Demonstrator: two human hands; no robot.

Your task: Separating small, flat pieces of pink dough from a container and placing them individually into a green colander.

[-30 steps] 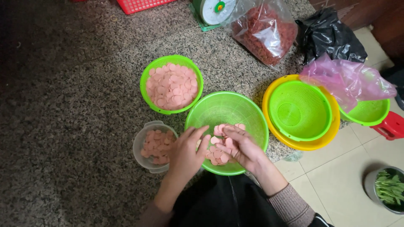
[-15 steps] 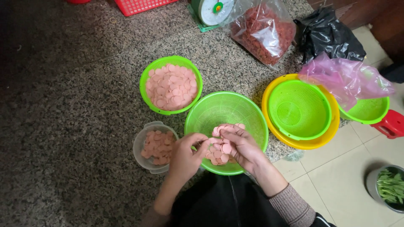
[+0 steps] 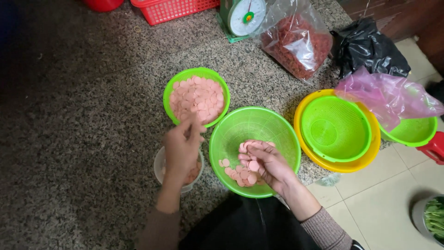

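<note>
Left hand: we are seeing our left hand (image 3: 181, 147) hovering over a clear plastic tub (image 3: 160, 165), the fingers loosely curled; it is blurred, so we cannot tell if it is pinching a slice or is released.
Right hand: our right hand (image 3: 264, 163) is resting inside the big green colander (image 3: 273, 129) and is grasping a small heap of pink round slices (image 3: 252, 159).
Slices in colander: more loose slices (image 3: 236, 173) are lying at the near side of the colander bottom, partly hidden under our fingers.
Tub: it is standing just beside the colander on the left; our hand is covering most of it, so we are seeing only a little pink inside.
Small green basket: this basket (image 3: 169, 95) is sitting behind the tub and is full of the same pink slices.
Desk: the speckled stone desk (image 3: 83, 115) is carrying all these things.
Right side: a green strainer in a yellow bowl (image 3: 303, 104), with a pink plastic bag (image 3: 388, 95) lying over another green basket that is mostly hidden.
Back edge: a scale (image 3: 245, 16) and a red basket (image 3: 173, 9) are cut off by the frame.
</note>
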